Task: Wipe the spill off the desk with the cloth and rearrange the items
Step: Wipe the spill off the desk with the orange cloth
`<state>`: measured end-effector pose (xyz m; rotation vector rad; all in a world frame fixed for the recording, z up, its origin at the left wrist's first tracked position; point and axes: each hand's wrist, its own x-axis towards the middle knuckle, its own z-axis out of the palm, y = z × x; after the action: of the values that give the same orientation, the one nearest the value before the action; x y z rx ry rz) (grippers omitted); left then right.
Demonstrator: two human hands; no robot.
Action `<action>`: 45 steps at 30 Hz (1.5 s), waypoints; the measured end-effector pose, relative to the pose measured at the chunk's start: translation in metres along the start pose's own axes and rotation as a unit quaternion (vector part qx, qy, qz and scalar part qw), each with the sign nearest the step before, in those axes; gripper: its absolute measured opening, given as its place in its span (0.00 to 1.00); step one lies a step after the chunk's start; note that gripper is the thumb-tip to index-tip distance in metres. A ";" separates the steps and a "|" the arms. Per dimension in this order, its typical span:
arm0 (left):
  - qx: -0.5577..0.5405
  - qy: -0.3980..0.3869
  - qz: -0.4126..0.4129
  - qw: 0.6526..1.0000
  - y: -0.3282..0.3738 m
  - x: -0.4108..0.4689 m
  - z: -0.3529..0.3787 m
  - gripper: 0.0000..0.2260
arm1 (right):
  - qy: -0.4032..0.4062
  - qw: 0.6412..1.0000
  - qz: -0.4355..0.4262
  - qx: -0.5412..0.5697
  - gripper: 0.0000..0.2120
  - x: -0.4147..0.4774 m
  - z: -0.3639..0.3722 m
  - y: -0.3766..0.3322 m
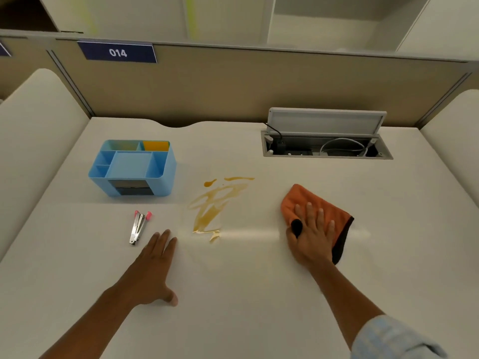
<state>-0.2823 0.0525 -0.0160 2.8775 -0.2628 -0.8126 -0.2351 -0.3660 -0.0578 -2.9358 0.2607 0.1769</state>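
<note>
A brown liquid spill (216, 200) streaks the middle of the white desk (233, 294). To its right lies an orange cloth (305, 196) with a dark underside; my right hand (312, 234) presses flat on it, fingers spread, a black cover on the thumb. My left hand (153, 270) rests flat on the desk, palm down, holding nothing, just left of the spill's lower end. A small metal stapler with pink tips (138, 226) lies just left of my left fingertips. A light blue desk organizer (133, 168) stands behind it.
An open cable box (326, 146) with its lid up and cords inside is set into the desk at the back right. A beige partition (233, 84) with a blue "014" label runs along the back. Padded side panels flank the desk.
</note>
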 end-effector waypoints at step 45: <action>-0.018 0.050 -0.004 0.999 -0.018 0.019 0.009 0.66 | -0.027 0.962 -0.270 -0.016 0.33 0.052 0.017 -0.086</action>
<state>-0.2692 0.0652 -0.0365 2.8756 -0.2230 -0.6656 -0.1697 -0.2877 -0.0666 -2.8967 -0.5510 0.1786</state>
